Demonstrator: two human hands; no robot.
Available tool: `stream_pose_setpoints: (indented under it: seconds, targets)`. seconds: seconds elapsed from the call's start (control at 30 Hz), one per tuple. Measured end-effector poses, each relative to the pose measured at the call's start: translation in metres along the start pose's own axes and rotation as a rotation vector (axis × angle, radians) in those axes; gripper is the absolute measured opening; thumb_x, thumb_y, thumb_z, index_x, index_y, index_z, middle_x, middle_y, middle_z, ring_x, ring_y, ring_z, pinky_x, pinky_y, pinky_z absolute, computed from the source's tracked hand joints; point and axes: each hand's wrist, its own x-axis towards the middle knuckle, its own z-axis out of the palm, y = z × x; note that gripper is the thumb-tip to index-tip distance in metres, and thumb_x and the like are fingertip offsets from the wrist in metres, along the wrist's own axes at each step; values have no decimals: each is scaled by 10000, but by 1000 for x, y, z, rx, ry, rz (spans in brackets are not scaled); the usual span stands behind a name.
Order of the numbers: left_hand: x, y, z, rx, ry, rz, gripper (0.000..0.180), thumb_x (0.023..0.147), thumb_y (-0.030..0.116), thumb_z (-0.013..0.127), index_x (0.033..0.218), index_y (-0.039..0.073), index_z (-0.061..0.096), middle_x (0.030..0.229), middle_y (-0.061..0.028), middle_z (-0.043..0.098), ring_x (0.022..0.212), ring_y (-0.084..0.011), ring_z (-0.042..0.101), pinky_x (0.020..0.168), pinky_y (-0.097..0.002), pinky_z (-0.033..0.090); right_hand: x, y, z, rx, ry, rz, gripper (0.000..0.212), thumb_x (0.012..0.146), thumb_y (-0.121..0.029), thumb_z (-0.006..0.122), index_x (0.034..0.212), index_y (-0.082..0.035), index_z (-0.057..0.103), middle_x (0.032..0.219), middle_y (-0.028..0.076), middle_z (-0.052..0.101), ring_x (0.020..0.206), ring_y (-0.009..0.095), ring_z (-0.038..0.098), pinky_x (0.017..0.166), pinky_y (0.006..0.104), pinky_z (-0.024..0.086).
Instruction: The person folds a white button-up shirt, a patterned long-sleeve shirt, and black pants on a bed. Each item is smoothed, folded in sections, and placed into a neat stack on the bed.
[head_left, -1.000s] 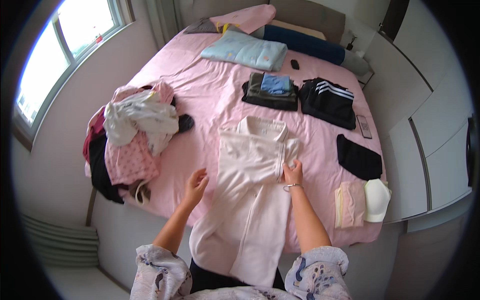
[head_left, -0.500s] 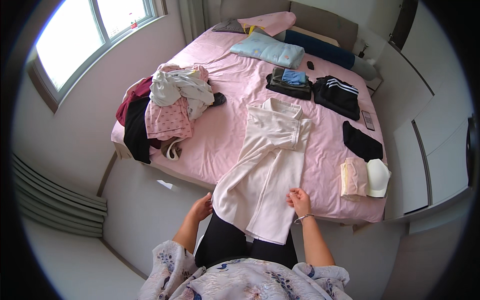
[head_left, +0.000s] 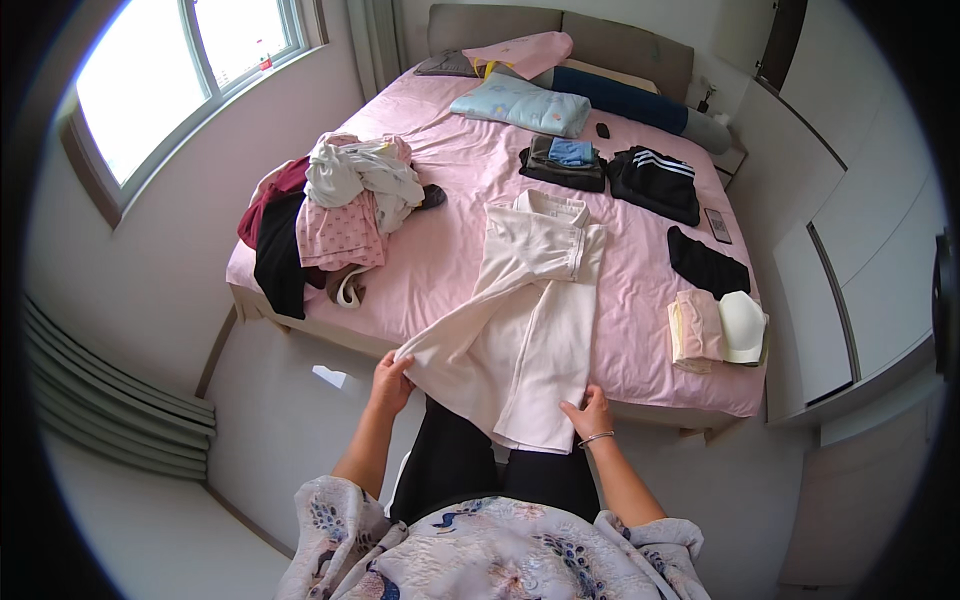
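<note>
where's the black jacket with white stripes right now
In the head view, the black jacket with white stripes lies folded on the far right part of the pink bed, just right of a small folded pile topped with blue cloth.

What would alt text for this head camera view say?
A person's left hand and right hand grip the lower hem of a long cream collared garment spread on a pink-sheeted bed, with a heap of unfolded clothes left and folded dark stacks beyond.

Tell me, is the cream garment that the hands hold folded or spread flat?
Partly folded. The cream garment has its sides turned inward into a long strip; the left hand and right hand grip its lower end.
</note>
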Motion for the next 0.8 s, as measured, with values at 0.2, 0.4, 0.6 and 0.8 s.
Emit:
stream_pose_setpoints:
  seconds: [0.2, 0.4, 0.6, 0.8]
  targets:
    - [-1, 12, 29, 150, 33, 145, 118, 802, 80, 620, 871, 93, 526, 793, -3, 588, 672, -109, 578, 574, -269, 503, 3, 15, 0, 144, -296, 56, 375, 672, -317, 732, 794, 11, 600, 675, 96, 621, 605, 205, 589, 606, 316, 485]
    - [-27, 12, 64, 376, -96, 284, 106, 795, 70, 627, 864, 90, 549, 756, 3, 575, 626, -79, 552, 539, -236, 466, -3, 12, -13, 379, -539, 291, 286, 765, -310, 686, 773, -40, 592, 615, 47, 584, 500, 91, 534, 446, 228, 425]
    - [-73, -52, 114, 1259, -745, 369, 135, 781, 74, 599, 909, 34, 590, 832, -102, 602, 754, -221, 593, 658, -314, 484, 4, 24, -7, 453, -267, 311, 295, 784, -281, 667, 848, -12, 563, 615, 60, 584, 495, 111, 545, 419, 257, 436]
    - [-82, -92, 104, 1401, -778, 554, 123, 773, 127, 598, 865, 46, 611, 838, -125, 608, 801, -298, 595, 711, -373, 484, 11, -2, 3, 396, -156, -35, 253, 806, -245, 625, 834, 2, 580, 595, 70, 609, 521, 128, 578, 513, 276, 456]
